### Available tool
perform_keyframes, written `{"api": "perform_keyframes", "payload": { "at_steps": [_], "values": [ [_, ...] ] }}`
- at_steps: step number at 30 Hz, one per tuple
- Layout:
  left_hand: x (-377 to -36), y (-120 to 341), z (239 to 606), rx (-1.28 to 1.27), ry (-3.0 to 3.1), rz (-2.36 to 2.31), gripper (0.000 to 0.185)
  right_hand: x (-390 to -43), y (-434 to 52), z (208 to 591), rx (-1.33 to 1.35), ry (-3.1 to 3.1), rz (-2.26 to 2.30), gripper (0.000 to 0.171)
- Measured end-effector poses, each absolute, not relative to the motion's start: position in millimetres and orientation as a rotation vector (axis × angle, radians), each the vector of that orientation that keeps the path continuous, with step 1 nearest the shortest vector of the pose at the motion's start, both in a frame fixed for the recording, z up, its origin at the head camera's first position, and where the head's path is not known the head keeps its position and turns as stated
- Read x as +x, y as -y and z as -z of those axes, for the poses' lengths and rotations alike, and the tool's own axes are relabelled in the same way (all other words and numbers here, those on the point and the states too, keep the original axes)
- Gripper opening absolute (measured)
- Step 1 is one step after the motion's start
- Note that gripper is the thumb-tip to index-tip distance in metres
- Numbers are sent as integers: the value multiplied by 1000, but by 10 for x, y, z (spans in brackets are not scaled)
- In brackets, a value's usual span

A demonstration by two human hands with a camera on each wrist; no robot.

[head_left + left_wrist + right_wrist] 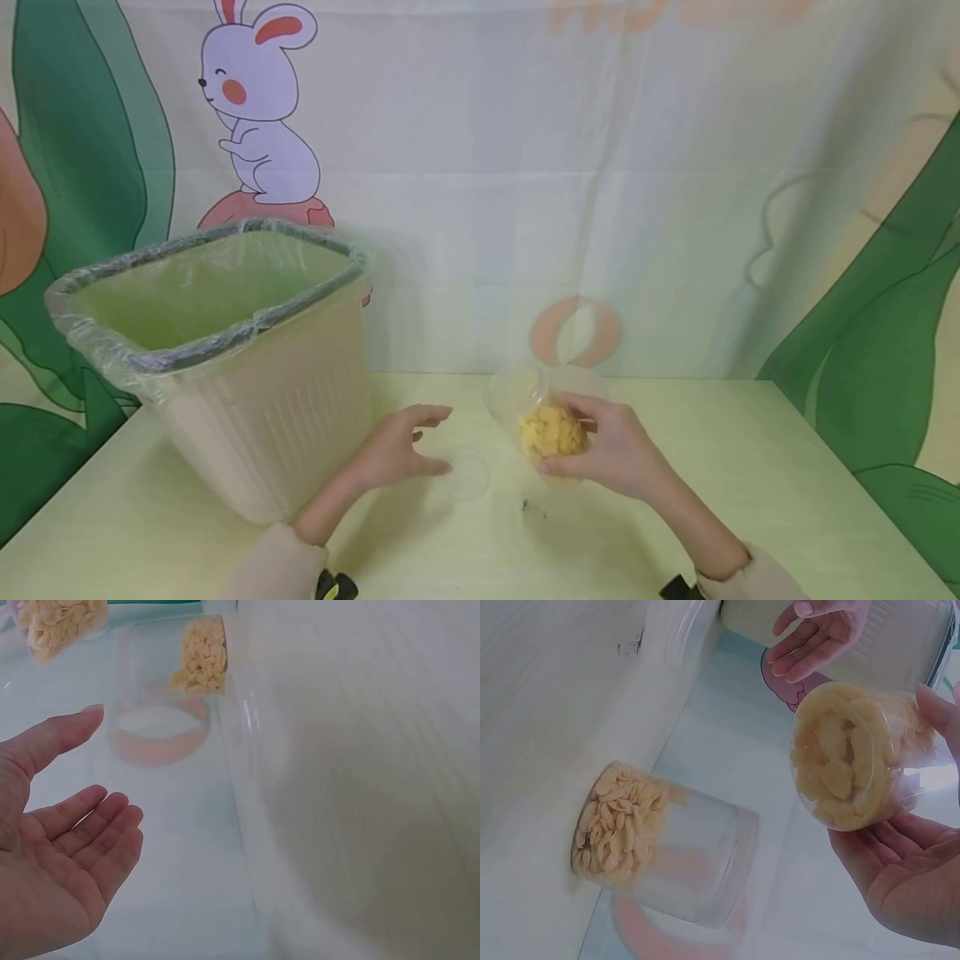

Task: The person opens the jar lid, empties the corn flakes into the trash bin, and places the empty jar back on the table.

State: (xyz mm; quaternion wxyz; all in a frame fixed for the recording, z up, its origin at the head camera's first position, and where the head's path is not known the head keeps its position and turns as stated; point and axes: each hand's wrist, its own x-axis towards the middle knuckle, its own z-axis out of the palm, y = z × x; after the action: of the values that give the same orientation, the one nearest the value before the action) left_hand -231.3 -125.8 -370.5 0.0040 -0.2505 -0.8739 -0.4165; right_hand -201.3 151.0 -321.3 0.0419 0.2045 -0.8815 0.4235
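Observation:
My right hand (618,442) grips a clear jar of pale yellow flakes (551,433), tilted, fingers on one side and thumb on the other. In the right wrist view the flakes press against the base of this jar (847,761). A second clear jar (697,847), partly filled with similar flakes, stands on the table behind it; in the head view the held jar mostly hides it. My left hand (393,446) hovers with fingers spread and thumb apart, nothing in it. Just right of its thumb lies a clear round lid (467,477).
A beige waste bin (262,417) with a clear liner folded over its rim stands at the left, beside my left forearm. Small dark specks (527,505) lie on the pale table (720,467). A printed curtain (465,192) hangs along the back edge.

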Motion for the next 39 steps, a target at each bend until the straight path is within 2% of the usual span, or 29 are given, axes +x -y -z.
{"api": "perform_keyframes", "payload": {
  "at_steps": [19,39],
  "values": [
    [-2192,1401,3410,-674,2660,1336,65,-2090,-1474,3106,642,2640,-1287,69],
    [-1900,1507,3003,-562,2552,1334,64,-2115,-1396,2936,582,2657,-1264,74]
  ]
}}
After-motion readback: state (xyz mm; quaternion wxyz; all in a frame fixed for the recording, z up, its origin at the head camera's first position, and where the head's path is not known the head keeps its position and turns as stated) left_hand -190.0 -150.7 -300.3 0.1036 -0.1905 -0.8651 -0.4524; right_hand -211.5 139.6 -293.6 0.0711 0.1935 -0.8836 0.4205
